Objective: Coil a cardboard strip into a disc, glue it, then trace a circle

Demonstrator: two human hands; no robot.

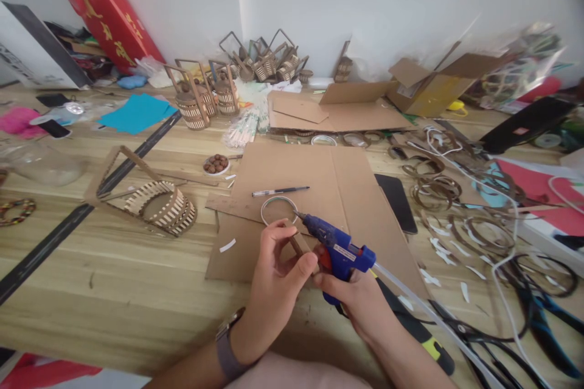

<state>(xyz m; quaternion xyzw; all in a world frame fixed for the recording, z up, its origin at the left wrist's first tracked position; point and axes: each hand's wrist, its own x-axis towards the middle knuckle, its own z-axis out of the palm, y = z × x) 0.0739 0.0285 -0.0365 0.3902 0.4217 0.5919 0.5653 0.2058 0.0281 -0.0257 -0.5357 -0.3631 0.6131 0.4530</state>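
lower centre of the frame: my left hand (278,267) pinches a small cardboard strip (298,243), its fingertips close to the nozzle of the blue glue gun (340,249), which my right hand (360,298) grips tight. i judge hot glue could burn those fingers or drip onto the cardboard sheet (347,188) below.

glue gun (340,249) grip: hidden in right hand (360,298) | red box (107,9): cut by top edge | plastic bag (524,55): blurred

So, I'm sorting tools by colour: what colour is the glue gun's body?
The glue gun is blue; the head view shows it best.
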